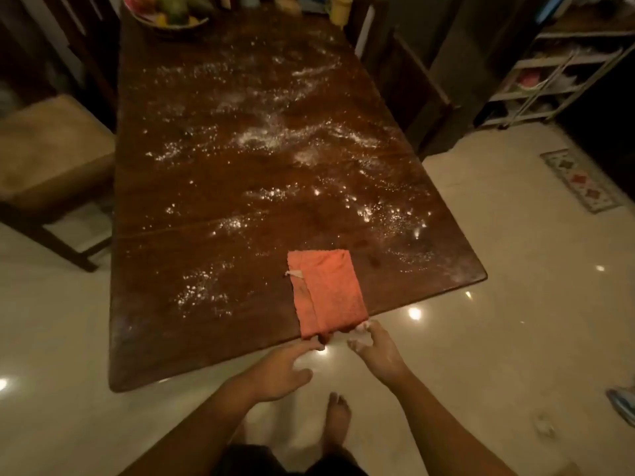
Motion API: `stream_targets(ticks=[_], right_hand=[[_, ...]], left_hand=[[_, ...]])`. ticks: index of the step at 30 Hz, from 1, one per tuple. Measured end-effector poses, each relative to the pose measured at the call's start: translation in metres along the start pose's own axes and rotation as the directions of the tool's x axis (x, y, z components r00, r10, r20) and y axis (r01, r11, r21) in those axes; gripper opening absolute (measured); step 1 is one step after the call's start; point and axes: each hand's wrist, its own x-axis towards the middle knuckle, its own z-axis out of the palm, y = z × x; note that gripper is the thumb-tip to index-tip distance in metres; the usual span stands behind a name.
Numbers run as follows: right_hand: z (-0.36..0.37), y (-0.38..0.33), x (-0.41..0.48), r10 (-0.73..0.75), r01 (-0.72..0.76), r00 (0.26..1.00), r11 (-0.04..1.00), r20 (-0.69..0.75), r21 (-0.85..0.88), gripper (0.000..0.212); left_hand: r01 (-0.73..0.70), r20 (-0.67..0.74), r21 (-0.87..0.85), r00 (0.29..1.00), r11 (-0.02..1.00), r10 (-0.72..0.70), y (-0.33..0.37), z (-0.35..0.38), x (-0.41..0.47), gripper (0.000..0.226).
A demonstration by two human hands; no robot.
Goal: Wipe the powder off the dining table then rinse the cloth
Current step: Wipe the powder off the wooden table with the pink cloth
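A folded orange cloth (326,290) lies flat at the near edge of the dark wooden dining table (206,242). White powder (275,139) is scattered over most of the tabletop, thickest near the middle. My left hand (285,367) reaches toward the cloth's near left corner, its fingertips at the table edge. My right hand (374,352) is at the cloth's near right corner, fingers loosely bent, with powder on the fingertips. Neither hand plainly grips the cloth.
A cushioned chair (51,156) stands at the table's left side. A fruit bowl (171,12) and bottles (340,8) sit at the far end. A white shelf rack (556,73) is at the right, a small rug (580,180) on the glossy floor.
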Motion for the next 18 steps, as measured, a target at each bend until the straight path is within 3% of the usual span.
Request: stream_targets(ticks=[5, 8, 13, 18], right_hand=[[-0.027, 0.019, 0.021, -0.019, 0.036, 0.963, 0.998, 0.268, -0.060, 0.028], [-0.041, 0.027, 0.027, -0.047, 0.087, 0.916, 0.993, 0.398, -0.084, 0.029], [-0.047, 0.034, 0.027, -0.091, 0.099, 0.900, 0.995, 0.426, 0.002, 0.034], [-0.054, 0.036, 0.018, -0.057, 0.001, 0.904, 0.991, 0.424, 0.132, 0.040]], left_hand=[[0.177, -0.031, 0.012, 0.984, 0.984, -0.176, -0.011, 0.043, 0.026, 0.060], [0.157, -0.139, 0.019, 0.978, 0.987, -0.153, -0.019, 0.053, 0.040, 0.056], [0.139, -0.440, -0.073, 0.884, 0.988, -0.157, 0.001, 0.075, 0.044, 0.027], [0.127, -0.563, -0.257, 0.786, 0.958, -0.255, 0.027, 0.097, 0.030, 0.010]])
